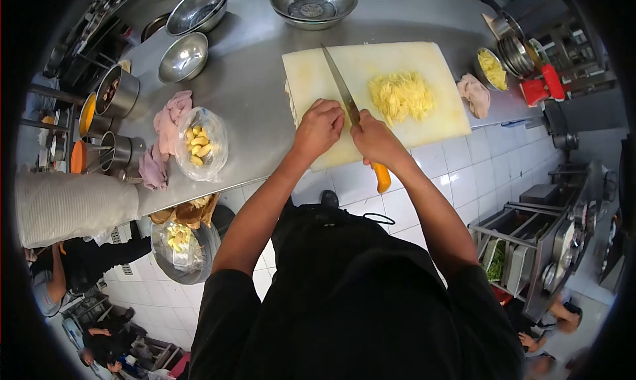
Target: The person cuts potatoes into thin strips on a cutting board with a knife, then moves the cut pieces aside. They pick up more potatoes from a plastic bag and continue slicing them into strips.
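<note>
My right hand is wrapped round a chef's knife near the base of its blade. The orange handle shows below that hand, and the long blade slants up and left over a white cutting board. Just left of the blade, my left hand is curled above the board with its fingers drawn together. Whatever those fingers hold, if anything, is hidden. A heap of fine yellow shreds lies on the board, to the right of the knife.
Left on the steel table are a plastic bag of peeled yellow pieces and a pink cloth. Metal bowls stand at the back. Right of the board are another cloth and a bowl of shreds. A bin stands below the table edge.
</note>
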`<state>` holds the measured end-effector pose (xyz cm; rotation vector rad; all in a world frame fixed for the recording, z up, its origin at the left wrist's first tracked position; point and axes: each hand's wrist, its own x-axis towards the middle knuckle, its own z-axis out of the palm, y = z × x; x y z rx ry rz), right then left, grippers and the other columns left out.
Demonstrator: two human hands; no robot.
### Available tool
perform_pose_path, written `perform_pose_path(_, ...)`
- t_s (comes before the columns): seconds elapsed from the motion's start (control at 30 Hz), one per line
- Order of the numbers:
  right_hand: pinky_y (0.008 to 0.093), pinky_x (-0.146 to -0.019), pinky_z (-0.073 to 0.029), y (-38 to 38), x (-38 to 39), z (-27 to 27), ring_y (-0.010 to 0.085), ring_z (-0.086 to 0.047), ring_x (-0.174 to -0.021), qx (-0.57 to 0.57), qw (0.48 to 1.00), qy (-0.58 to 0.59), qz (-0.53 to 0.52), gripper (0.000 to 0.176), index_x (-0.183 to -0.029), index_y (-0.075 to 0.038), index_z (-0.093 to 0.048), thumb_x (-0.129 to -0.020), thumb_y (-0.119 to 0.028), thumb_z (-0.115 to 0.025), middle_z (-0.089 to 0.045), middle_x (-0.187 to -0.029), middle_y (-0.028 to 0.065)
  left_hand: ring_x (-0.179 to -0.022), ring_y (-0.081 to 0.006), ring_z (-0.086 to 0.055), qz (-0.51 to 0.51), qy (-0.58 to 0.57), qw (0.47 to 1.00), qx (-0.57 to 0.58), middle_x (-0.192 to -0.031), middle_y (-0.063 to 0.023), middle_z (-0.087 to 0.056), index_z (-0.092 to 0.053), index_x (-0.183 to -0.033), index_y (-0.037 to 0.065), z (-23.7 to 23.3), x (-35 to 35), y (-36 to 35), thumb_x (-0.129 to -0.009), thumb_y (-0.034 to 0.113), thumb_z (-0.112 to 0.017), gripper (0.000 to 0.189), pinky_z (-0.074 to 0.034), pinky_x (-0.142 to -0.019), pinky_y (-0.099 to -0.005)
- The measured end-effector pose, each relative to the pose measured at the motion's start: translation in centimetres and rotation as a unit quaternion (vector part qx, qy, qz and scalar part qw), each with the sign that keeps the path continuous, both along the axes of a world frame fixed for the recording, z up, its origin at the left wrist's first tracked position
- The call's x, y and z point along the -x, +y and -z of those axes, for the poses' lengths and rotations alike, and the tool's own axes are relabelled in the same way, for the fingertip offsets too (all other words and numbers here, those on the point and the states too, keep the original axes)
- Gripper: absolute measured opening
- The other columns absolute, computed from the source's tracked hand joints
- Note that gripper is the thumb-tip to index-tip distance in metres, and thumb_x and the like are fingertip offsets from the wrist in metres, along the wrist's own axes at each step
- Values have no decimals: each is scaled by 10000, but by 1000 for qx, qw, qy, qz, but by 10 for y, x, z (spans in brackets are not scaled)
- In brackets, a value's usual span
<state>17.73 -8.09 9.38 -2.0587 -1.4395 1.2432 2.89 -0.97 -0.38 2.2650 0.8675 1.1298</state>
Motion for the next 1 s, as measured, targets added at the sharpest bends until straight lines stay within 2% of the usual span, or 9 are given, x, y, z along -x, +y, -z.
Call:
perform_pose_path(0.1,432,-501,-557,-11,12,-21,321,-669,-505,34,999,-11,9,248,-1119,79,-451,-1008,-142,-464,-668,-763,253,-952,-317,-676,-2,1,1000,8,-1006,-123,-729,-752,-914,-16,0,1,-2,-812,-27,-720,108,-568,-853,-389)
perform_pose_path(0.27,425,-495,-552,1,10,33,318,-669,-507,-39,999,-36,1,250,-1121,72,-459,-1012,-154,-467,-671,-767,252,-948,-312,-669,-9,-7,1000,7,-996,-118,-720,-748,-891,-13,2,1,0,-801,-27,-724,94,-567,-852,-388)
perform_pose_path(0.33,421,-496,-553,1,10,21,316,-667,-505,-20,1000,-8,5,260,-1131,73,-460,-1013,-159,-469,-670,-774,249,-947,-308,-655,-8,-15,1000,7,-969,-110,-701,-728,-840,-12,2,0,-1,-790,-34,-711,57,-564,-841,-390)
perform_pose_path(0.53,415,-498,-551,-7,12,-24,296,-660,-507,39,999,4,9,289,-1156,86,-461,-1012,-164,-472,-658,-790,226,-936,-303,-647,-7,9,1000,11,-957,-97,-698,-740,-848,-1,3,1,0,-786,-35,-712,77,-562,-837,-389)
perform_pose_path(0.63,416,-490,-545,-11,16,-20,288,-657,-506,36,999,10,13,289,-1151,95,-460,-1012,-159,-466,-654,-788,220,-945,-304,-671,-5,18,1000,17,-990,-112,-725,-769,-919,-9,2,2,1,-803,-34,-738,123,-569,-849,-378)
perform_pose_path(0.73,415,-481,-539,-12,17,-16,289,-652,-496,29,999,2,15,284,-1141,103,-458,-1013,-150,-458,-652,-777,217,-949,-306,-671,-5,15,1000,18,-998,-114,-728,-769,-920,-9,3,2,1,-814,-20,-732,113,-567,-854,-381)
perform_pose_path(0.87,416,-475,-536,-14,17,-9,291,-644,-483,16,1000,-3,10,277,-1132,108,-458,-1013,-142,-451,-648,-754,215,-958,-303,-654,-13,-9,1000,15,-984,-104,-716,-744,-845,1,4,1,0,-800,-20,-706,63,-561,-853,-388)
perform_pose_path(0.97,463,-572,-578,-13,18,-13,360,-693,-548,16,1000,-8,5,264,-1091,103,-472,-993,-142,-482,-680,-753,301,-961,-304,-656,-15,-11,1000,20,-987,-106,-717,-743,-842,-4,4,1,0,-802,-16,-708,55,-562,-860,-388)
perform_pose_path(1.0,449,-541,-568,-11,16,2,343,-684,-532,-13,1000,-27,-1,268,-1104,103,-469,-999,-143,-474,-674,-760,279,-959,-305,-655,-15,-11,1000,20,-986,-106,-717,-743,-841,-5,4,0,1,-801,-16,-709,54,-562,-861,-388)
